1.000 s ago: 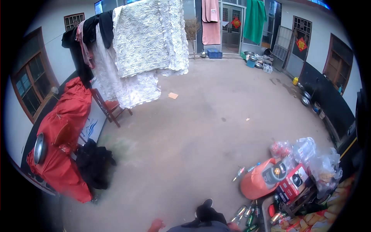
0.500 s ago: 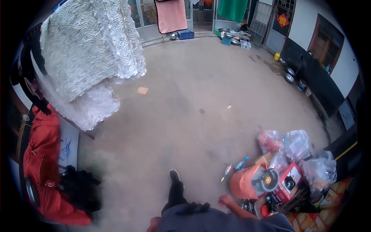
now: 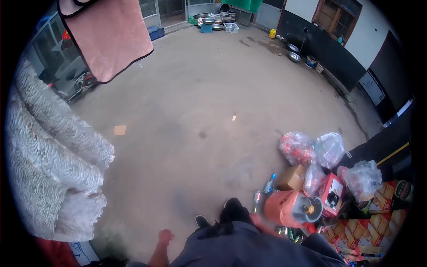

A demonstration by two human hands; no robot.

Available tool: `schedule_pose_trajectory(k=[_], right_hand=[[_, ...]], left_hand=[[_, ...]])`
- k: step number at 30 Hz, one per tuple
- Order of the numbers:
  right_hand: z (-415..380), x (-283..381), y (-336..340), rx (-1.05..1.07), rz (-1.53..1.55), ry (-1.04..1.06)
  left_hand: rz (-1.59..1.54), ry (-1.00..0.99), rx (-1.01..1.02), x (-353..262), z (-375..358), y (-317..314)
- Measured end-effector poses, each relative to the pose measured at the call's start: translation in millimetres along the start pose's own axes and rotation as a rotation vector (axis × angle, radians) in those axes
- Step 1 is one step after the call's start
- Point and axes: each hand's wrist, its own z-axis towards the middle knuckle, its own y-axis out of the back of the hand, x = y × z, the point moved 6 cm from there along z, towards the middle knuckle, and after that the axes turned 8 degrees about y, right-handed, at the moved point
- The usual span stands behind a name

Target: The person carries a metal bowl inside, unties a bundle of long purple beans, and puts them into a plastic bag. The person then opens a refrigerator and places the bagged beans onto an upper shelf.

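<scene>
My left hand (image 3: 166, 236) hangs low beside my body above the concrete floor, its fingers loosely bent and apart, with nothing in them. My right hand (image 3: 256, 220) is close to my right thigh, near the orange and grey gas cylinder (image 3: 284, 208); its fingers are too unclear to make out. Two bottles, one clear (image 3: 256, 201) and one blue (image 3: 269, 183), lie on the floor in front of the cylinder. Behind it are a cardboard box (image 3: 292, 177) and a red box (image 3: 330, 195).
Plastic bags (image 3: 297, 147) of waste lie at the right. A quilted silver cover (image 3: 49, 169) hangs at the left, a pink blanket (image 3: 109, 38) at the upper left. Basins (image 3: 294, 57) lie along the right wall. A cardboard scrap (image 3: 119, 130) is on the floor.
The view has shifted forward and to the right. The silver cover now sits lower left, and the pink blanket looks larger. My left hand has swung out from my side; both shoes now show.
</scene>
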Motion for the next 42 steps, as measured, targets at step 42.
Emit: schedule_pose_trajectory(k=[42], right_hand=[[774.1, 369.1, 388.1, -0.023, 0.188, -0.094]], left_hand=[[-0.696, -0.161, -0.193, -784.0, 419.8, 386.6]])
